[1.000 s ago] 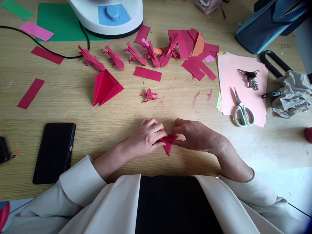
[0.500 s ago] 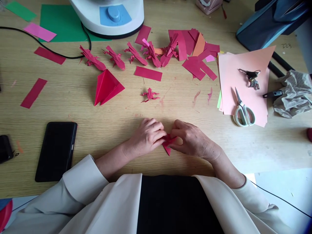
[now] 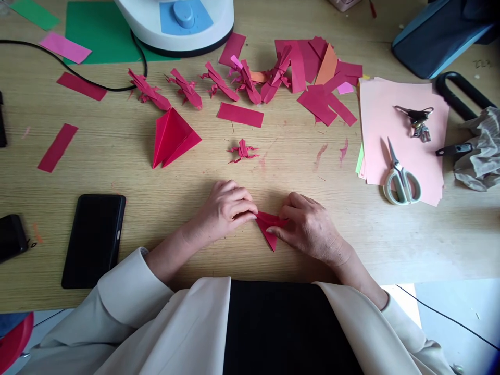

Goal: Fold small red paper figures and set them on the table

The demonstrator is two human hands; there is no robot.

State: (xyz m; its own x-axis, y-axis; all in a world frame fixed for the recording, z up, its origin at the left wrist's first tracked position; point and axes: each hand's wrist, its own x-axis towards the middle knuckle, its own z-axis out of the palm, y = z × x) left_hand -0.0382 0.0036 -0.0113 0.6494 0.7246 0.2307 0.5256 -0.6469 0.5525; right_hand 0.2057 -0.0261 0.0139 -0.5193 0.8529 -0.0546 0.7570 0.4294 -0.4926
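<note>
One small folded red paper is between our two hands, over the near part of the worktop, its tip pointing toward us. Our left hand pinches its left corner, and our right hand grips its right side, thumb across the front. Beyond them we see a red paper frog, then a red strip; left of the frog stands a larger folded paper. Farther out, a black phone lies at left, and at right scissors rest on pink sheets.
</note>
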